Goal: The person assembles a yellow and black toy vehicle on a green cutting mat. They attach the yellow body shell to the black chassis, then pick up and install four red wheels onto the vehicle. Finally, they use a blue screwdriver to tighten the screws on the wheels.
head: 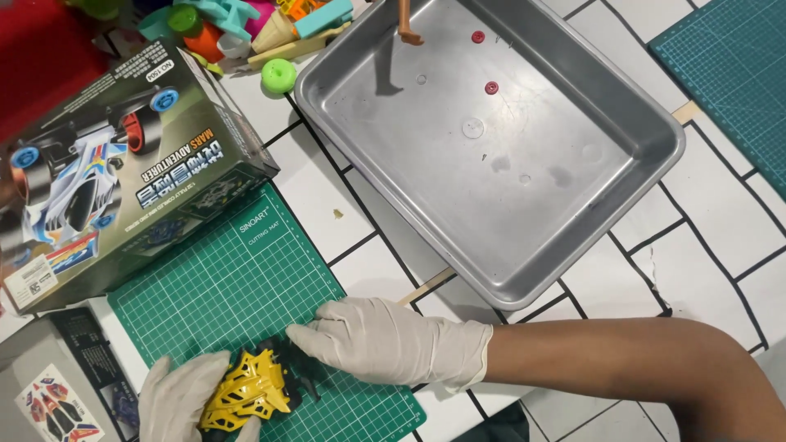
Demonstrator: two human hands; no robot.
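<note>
- left hand [182, 397], in a white glove, sits at the bottom edge of the view; its grip is closed around the yellow car body shell [248, 391], fingers wrapped along the shell's left side.
- yellow car body shell rests low on the green cutting mat [237, 286], near the mat's front edge, with a dark part showing under its right side.
- right hand [393, 340], also in a white glove, lies palm down on the mat just right of the shell; its grip is spread flat, fingertips [299, 334] pointing left and reaching the dark part beside the shell. whether they press on it cannot be told.
- bare right forearm [639, 368] runs off toward the lower right corner.
- green cutting mat lies on the white tiled desk [720, 213], its grid lines visible.
- model car box [123, 164] overlaps the mat's upper left corner, printed with a picture of a racing car.
- sticker sheet [57, 409] lies on a grey box lid at the lower left, beside the left hand.
- metal tray [524, 270] stands well apart from the hands, above the right hand; two small red round parts [491, 87] and a pale disc lie inside it.
- coloured plastic toy parts [246, 33] are heaped at the top left; a green ball [279, 75] lies just beside the tray's corner.
- second green mat [729, 74] covers the upper right corner.
</note>
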